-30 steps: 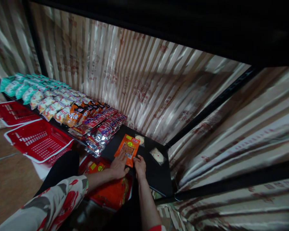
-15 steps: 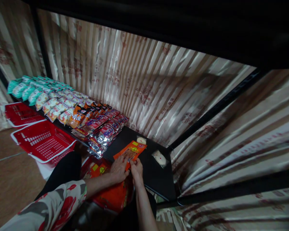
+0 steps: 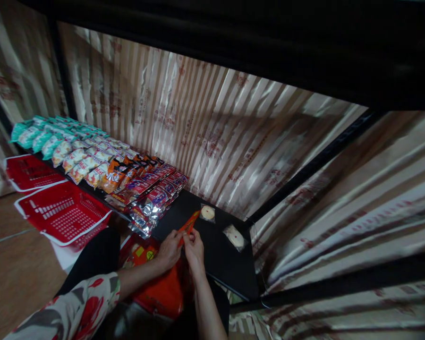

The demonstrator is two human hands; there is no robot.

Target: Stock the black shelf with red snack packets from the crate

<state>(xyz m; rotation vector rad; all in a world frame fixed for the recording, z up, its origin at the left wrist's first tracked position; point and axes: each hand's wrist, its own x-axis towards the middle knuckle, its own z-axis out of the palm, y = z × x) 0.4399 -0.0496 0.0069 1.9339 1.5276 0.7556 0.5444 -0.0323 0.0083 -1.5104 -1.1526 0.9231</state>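
Note:
My left hand point(image 3: 170, 250) and my right hand point(image 3: 194, 248) both pinch the lower end of an orange packet point(image 3: 191, 222). The packet stands nearly edge-on over the black shelf point(image 3: 230, 269), so little of its front shows. Below my forearms, more orange packets point(image 3: 165, 295) lie in a red basket, partly hidden by my arms. Two clear-wrapped pale round pieces, a farther one point(image 3: 208, 212) and a nearer one point(image 3: 234, 237), lie flat on the shelf to the right of my hands.
Left along the shelf run rows of red-and-silver packets point(image 3: 159, 193), orange bags point(image 3: 115, 175), white bags point(image 3: 81, 166) and teal bags point(image 3: 30, 132). Red baskets point(image 3: 67, 212) stand on the floor at left. A dark upper shelf point(image 3: 269, 52) hangs overhead, with striped curtain point(image 3: 205, 118) behind.
The orange packet has turned from lying face-up to standing nearly edge-on, uncovering more of the farther round piece. My left hand has come off its face to the packet's lower end.

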